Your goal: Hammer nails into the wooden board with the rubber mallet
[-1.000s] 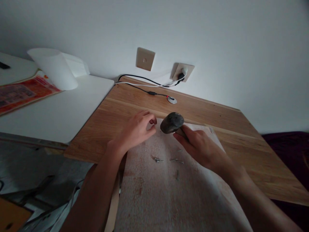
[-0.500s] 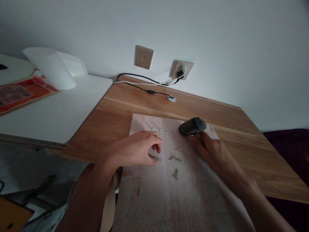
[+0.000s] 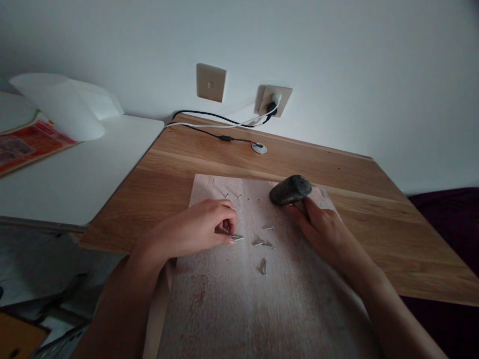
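My left hand (image 3: 209, 224) is over the pale board (image 3: 224, 304), thumb and fingertips pinched on a small silver nail (image 3: 238, 238); another may lie against it, but I cannot tell. My right hand (image 3: 325, 224) is wrapped around the handle of a hammer (image 3: 290, 190), whose dark, thick head rests at or just above the board's far right part. Between the hands lie several loose nails (image 3: 264, 244). Beyond my left hand two nails (image 3: 239, 196) stand up from the board, with two small dark holes (image 3: 259, 200) to their right.
Under the board is a wooden desk (image 3: 359, 214). Black and white cables (image 3: 224, 138) run along its back to a wall socket (image 3: 275, 101). A white table (image 3: 123, 149) on the left bears a white roll (image 3: 71, 107) and a red printed sheet (image 3: 33, 144).
My left fingers have closed from a loose curl into a pinch on the nail. The hammer stays in my right hand. The whole view has shifted slightly, so things appear further left.
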The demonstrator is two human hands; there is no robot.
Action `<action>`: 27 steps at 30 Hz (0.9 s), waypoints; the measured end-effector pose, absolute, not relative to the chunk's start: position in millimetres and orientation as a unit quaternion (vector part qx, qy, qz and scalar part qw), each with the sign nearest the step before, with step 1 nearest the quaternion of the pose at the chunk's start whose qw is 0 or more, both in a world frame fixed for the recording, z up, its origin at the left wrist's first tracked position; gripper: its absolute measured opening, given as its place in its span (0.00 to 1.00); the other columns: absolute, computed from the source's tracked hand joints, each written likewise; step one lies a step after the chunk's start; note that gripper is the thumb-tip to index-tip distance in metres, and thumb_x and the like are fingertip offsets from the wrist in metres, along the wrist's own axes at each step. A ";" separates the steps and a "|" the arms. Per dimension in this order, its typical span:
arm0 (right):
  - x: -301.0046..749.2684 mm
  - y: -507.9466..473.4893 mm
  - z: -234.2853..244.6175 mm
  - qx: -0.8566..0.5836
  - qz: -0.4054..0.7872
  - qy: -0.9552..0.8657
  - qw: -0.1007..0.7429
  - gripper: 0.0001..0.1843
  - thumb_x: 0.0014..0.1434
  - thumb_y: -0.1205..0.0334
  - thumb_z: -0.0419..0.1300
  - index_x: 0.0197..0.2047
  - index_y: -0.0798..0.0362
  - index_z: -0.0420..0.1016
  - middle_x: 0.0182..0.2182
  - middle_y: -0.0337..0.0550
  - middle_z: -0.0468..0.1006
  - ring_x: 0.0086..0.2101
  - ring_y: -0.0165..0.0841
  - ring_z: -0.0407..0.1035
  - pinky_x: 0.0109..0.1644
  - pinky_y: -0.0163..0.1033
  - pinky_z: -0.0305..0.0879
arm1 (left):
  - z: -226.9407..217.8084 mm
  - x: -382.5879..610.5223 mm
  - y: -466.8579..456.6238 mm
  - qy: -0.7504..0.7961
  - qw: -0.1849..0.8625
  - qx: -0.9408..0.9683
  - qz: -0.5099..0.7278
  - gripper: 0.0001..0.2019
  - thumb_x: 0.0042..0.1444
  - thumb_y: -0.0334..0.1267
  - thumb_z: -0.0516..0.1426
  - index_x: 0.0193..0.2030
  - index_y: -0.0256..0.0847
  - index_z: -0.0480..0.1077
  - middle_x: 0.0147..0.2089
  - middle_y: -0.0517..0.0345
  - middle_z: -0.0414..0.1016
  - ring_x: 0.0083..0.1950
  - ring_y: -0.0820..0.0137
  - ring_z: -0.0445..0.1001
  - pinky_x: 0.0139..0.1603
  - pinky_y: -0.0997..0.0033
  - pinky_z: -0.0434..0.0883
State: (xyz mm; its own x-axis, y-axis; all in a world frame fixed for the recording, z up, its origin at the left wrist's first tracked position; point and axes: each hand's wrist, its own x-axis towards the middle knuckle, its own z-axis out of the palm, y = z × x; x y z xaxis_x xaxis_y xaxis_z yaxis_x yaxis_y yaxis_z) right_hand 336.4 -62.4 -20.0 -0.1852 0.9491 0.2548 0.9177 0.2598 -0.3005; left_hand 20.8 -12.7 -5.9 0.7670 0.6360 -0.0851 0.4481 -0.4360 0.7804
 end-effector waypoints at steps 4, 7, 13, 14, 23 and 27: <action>334.9 -63.8 -19.6 -0.624 0.068 -0.758 0.178 0.16 0.77 0.49 0.48 0.50 0.49 0.72 0.35 0.51 0.83 0.39 0.51 0.80 0.41 0.49 0.69 | -2.6 20.7 -13.4 0.328 0.406 0.847 0.097 0.05 0.57 0.28 0.68 0.36 0.39 0.76 0.41 0.62 0.77 0.40 0.72 0.74 0.42 0.70 0.66; 333.0 -63.4 -18.3 -0.626 0.071 -0.754 0.185 0.16 0.77 0.49 0.48 0.48 0.48 0.72 0.34 0.51 0.83 0.39 0.50 0.80 0.41 0.50 0.69 | -0.2 20.7 -14.1 0.327 0.406 0.849 0.090 0.04 0.59 0.28 0.66 0.35 0.39 0.77 0.42 0.61 0.77 0.41 0.71 0.75 0.42 0.70 0.67; 332.3 -60.8 -14.0 -0.614 0.088 -0.759 0.196 0.15 0.76 0.50 0.49 0.49 0.47 0.74 0.40 0.53 0.85 0.43 0.51 0.80 0.43 0.52 0.70 | -5.6 20.3 -13.7 0.307 0.385 0.858 0.142 0.04 0.66 0.32 0.60 0.38 0.41 0.76 0.41 0.60 0.78 0.43 0.69 0.77 0.44 0.69 0.69; 332.6 -60.9 -13.7 -0.614 0.092 -0.759 0.197 0.15 0.76 0.50 0.49 0.49 0.47 0.74 0.40 0.53 0.85 0.43 0.51 0.80 0.43 0.52 0.70 | -7.4 20.0 -14.0 0.307 0.381 0.857 0.165 0.05 0.67 0.32 0.60 0.39 0.41 0.75 0.41 0.60 0.79 0.42 0.69 0.77 0.44 0.69 0.69; 334.0 -60.3 -15.0 -0.631 0.105 -0.744 0.192 0.15 0.76 0.48 0.49 0.46 0.45 0.73 0.33 0.50 0.84 0.37 0.51 0.80 0.38 0.50 0.68 | 27.2 44.0 7.5 0.299 0.363 0.841 0.266 0.04 0.69 0.34 0.59 0.42 0.40 0.75 0.39 0.59 0.81 0.39 0.71 0.78 0.42 0.70 0.72; 332.8 -60.8 -15.2 -0.633 0.108 -0.742 0.195 0.15 0.76 0.48 0.49 0.45 0.45 0.72 0.33 0.50 0.84 0.36 0.49 0.80 0.38 0.49 0.67 | 28.4 63.0 36.3 0.286 0.367 0.820 0.332 0.03 0.62 0.33 0.66 0.42 0.38 0.79 0.38 0.58 0.83 0.39 0.71 0.78 0.42 0.71 0.72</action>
State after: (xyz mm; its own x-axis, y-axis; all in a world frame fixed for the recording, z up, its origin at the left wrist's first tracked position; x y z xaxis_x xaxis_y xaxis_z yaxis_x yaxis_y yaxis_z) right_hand 332.8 -60.8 -15.2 -0.1232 0.9805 0.1532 0.8964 0.1762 -0.4067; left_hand 63.0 36.3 28.4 0.6155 0.7135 0.3347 0.2262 -0.5667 0.7922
